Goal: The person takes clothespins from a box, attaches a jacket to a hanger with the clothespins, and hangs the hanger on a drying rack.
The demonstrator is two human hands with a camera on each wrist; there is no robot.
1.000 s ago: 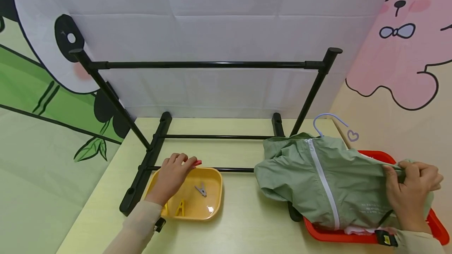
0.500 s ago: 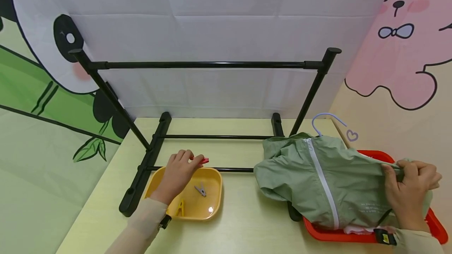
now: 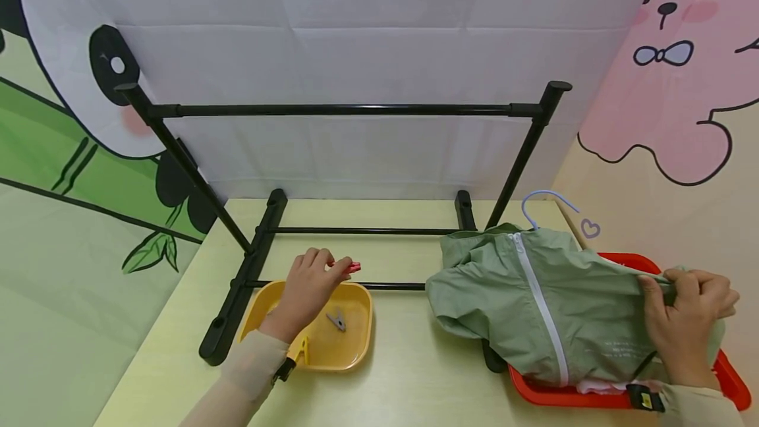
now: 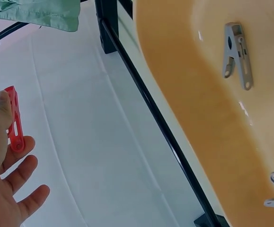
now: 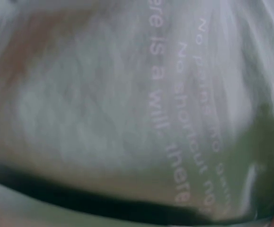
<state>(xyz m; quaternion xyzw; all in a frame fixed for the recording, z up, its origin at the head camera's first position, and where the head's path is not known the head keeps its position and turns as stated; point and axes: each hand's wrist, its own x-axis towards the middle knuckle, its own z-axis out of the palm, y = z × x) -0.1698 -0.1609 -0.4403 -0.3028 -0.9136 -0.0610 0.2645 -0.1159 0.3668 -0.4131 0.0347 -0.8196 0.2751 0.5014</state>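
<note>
My left hand (image 3: 308, 292) pinches a red clothespin (image 4: 14, 120) between thumb and forefinger, above the far rim of a yellow basin (image 3: 369, 321). Inside that basin lie a grey clothespin (image 4: 238, 54) and a yellow clothespin (image 3: 304, 350); part of another grey one shows at the edge of the left wrist view. At the right, my right hand (image 3: 688, 321) grips the hem of a green zip jacket (image 3: 581, 302). A blue hanger (image 3: 548, 192) sticks out of its collar. White printed text on the cloth fills much of the right wrist view.
A black rack (image 3: 344, 110) with a high crossbar and low rails stands on the pale table (image 3: 409, 374). Under the jacket sits a red basket (image 3: 735, 381) holding some pink cloth. A printed curtain (image 3: 367, 51) hangs behind the table.
My left hand has moved a little to the right with the red clothespin, off the basin's left part. The right hand and the jacket stay nearly still.
</note>
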